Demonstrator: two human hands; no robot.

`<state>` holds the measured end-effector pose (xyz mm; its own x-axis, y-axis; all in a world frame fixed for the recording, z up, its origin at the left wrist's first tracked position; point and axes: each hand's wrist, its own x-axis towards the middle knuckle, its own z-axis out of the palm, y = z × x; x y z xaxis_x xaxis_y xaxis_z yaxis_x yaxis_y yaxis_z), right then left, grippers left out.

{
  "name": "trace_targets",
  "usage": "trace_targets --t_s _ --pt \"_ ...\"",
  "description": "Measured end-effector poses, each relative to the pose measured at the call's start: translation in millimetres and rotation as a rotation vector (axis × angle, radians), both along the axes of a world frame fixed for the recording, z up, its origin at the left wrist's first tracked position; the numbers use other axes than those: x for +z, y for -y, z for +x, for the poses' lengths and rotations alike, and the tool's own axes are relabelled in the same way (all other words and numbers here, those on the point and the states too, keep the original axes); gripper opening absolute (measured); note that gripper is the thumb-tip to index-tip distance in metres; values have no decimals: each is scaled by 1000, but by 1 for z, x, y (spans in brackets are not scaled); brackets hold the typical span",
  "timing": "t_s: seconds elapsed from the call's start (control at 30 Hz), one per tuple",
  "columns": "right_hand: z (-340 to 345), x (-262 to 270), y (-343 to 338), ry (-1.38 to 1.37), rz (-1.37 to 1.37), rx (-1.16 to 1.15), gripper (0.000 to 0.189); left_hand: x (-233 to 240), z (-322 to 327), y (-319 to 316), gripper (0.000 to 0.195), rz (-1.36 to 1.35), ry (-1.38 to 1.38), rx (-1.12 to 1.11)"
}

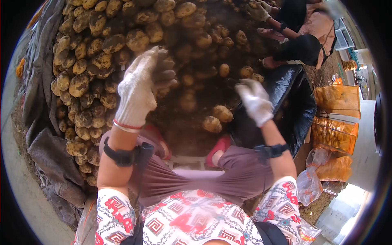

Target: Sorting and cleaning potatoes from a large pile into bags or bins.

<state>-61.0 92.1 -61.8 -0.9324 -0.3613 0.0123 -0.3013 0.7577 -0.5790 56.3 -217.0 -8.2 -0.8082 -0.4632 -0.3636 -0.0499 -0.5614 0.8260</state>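
Observation:
My left hand, in a white knit glove with a red cuff edge, is raised over the potato pile, fingers apart, nothing seen in it. My right hand, gloved too, hangs beside a black plastic bag; its fingers are partly bent and blurred, and whether it holds anything does not show. Two potatoes lie on the soil between my feet and that bag. A single potato rests farther out, between my hands. Soil clings to many of the potatoes.
Another person's gloved hand is at the top right, near that person's dark-clad legs. Orange mesh bags filled with potatoes stand at the right, a clear plastic bag below them. Grey cloth borders the pile at the left.

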Motion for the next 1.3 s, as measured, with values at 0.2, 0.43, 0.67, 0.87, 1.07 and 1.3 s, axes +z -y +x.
trace_targets --t_s 0.2,0.43,0.67,0.87,1.07,1.3 --pt "21 -119 130 564 566 188 80 -8 -1 6 42 58 10 32" --pt "40 -161 141 535 531 99 93 -2 -2 8 38 27 31 -10" --pt "57 -126 57 1092 -1102 -72 65 -1 -9 -9 35 -44 102 -184" --pt "79 -13 65 1035 -1576 37 57 -6 20 -58 102 -810 199 -604" --pt "122 21 51 705 -1450 -191 41 -24 52 -87 99 -999 -46 -656" --pt "138 3 26 1101 -1303 26 38 -30 67 -77 66 -1115 -74 -797"
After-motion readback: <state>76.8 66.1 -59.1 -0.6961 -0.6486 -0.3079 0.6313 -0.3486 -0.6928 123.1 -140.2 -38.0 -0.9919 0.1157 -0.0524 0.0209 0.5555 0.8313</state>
